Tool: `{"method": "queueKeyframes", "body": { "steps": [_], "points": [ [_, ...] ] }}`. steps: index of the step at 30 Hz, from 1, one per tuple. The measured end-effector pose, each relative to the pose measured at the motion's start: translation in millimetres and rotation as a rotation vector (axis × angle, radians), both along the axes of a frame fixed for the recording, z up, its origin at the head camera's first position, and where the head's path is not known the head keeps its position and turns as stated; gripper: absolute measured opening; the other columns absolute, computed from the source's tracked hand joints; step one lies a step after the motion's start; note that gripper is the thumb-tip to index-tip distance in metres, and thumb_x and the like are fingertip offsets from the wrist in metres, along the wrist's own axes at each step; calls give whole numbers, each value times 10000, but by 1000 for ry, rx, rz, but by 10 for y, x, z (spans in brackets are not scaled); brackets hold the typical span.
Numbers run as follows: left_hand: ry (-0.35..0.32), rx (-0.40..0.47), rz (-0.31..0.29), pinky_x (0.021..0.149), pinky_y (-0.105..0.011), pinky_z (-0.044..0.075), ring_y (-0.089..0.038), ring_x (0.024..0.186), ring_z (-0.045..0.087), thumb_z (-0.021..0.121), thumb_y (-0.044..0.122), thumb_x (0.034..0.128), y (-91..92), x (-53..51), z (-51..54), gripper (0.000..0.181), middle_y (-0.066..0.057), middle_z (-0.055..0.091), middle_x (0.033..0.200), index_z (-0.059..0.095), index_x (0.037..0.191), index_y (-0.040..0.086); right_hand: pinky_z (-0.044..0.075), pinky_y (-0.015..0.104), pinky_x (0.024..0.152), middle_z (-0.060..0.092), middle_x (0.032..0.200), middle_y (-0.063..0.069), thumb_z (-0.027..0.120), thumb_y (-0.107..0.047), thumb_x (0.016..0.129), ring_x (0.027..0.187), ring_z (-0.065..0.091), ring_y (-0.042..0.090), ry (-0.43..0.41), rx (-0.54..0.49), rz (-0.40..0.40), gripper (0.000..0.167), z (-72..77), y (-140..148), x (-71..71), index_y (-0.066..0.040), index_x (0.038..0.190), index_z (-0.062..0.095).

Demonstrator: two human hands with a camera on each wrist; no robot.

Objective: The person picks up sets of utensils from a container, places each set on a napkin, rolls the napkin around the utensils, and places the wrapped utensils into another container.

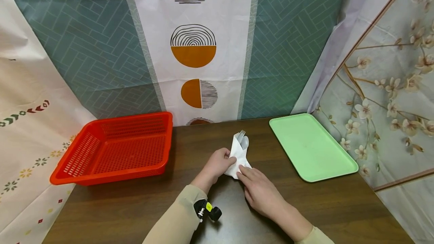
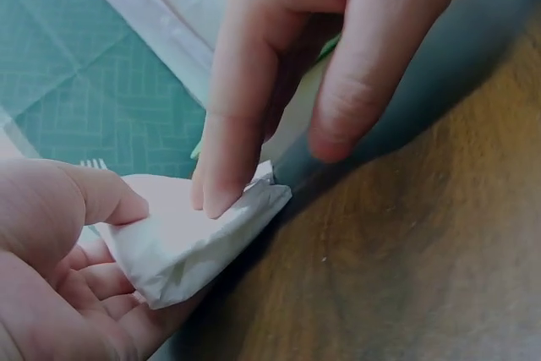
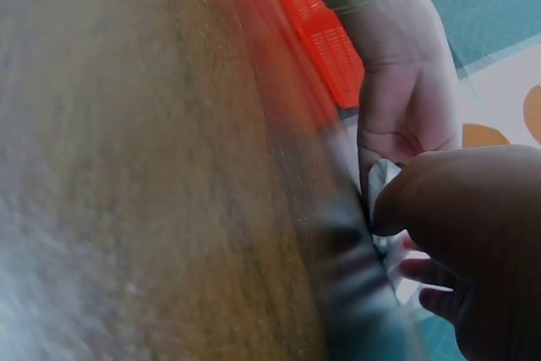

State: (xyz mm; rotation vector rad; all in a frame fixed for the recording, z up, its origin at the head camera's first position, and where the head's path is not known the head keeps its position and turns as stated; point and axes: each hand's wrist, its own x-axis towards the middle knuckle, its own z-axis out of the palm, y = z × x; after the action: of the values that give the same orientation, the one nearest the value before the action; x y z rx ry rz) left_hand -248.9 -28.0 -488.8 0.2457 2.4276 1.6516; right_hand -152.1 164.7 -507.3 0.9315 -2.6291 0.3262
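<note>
A white paper napkin (image 1: 241,158) is folded round a fork (image 1: 241,134) and a spoon (image 1: 245,142), whose tops stick out at the far end. My left hand (image 1: 217,164) holds the bundle from its left side. In the left wrist view, the thumb lies on top of the napkin (image 2: 169,234) and the other fingers are underneath. My right hand (image 1: 262,191) touches the near right part of the napkin with extended fingertips, its thumb (image 2: 338,116) apart from the paper. The right wrist view shows little of the napkin (image 3: 382,177) behind the right hand.
On the left of the brown wooden table (image 1: 135,206) sits a red plastic basket (image 1: 166,153) with perforated sides. A light green tray (image 1: 312,146) lies at the right. Patterned cloths (image 1: 288,48) hang behind the table and at both sides.
</note>
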Motion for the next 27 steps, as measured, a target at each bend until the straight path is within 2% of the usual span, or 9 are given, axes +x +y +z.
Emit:
{"method": "queueKeyframes", "body": {
  "steps": [3, 6, 10, 15, 22, 27],
  "points": [
    [-77, 108, 21, 689, -272, 541, -166, 826, 648, 722, 135, 1021, 0, 50, -8, 162, -83, 700, 960, 679, 1073, -12, 456, 531, 1210, 646, 1525, 196, 752, -19, 941, 1425, 609, 353, -15, -9, -18, 448, 3, -5, 4, 38, 1383, 719],
    [-126, 205, 51, 739, -279, 576, -168, 857, 696, 716, 142, 1054, -8, 60, -51, 208, -125, 742, 1026, 673, 1155, -35, 452, 527, 1214, 651, 1525, 177, 773, -16, 934, 1421, 613, 341, -9, -24, -23, 441, 1, -7, 0, 28, 1371, 732],
    [-154, 294, 79, 787, -294, 600, -195, 913, 734, 716, 135, 1059, -28, 58, -101, 296, -172, 758, 1107, 655, 1271, -63, 453, 514, 1216, 664, 1517, 153, 803, -8, 914, 1415, 622, 323, 21, -46, -23, 444, -6, -8, -23, 14, 1354, 747],
    [-165, 370, 66, 828, -308, 616, -233, 995, 761, 723, 104, 1057, -57, 70, -96, 431, -214, 771, 1196, 611, 1428, -84, 448, 507, 1222, 664, 1524, 135, 811, -2, 917, 1427, 616, 297, 43, -72, -21, 441, 24, -8, -53, 8, 1354, 754],
    [-221, 468, 36, 863, -306, 617, -199, 1037, 750, 709, 96, 1070, -98, 113, -42, 408, -218, 774, 1266, 633, 1408, -118, 457, 490, 1217, 677, 1511, 115, 814, 8, 932, 1415, 628, 273, 79, -127, -21, 419, 66, -10, -81, 0, 1348, 767],
    [-238, 513, 21, 915, -316, 607, -201, 1080, 742, 678, 122, 1097, -137, 128, -39, 413, -215, 763, 1295, 606, 1438, -101, 484, 493, 1193, 718, 1448, 105, 838, -3, 921, 1364, 666, 269, 130, -173, -6, 359, 102, -34, -108, -13, 1279, 802]
  ]
}}
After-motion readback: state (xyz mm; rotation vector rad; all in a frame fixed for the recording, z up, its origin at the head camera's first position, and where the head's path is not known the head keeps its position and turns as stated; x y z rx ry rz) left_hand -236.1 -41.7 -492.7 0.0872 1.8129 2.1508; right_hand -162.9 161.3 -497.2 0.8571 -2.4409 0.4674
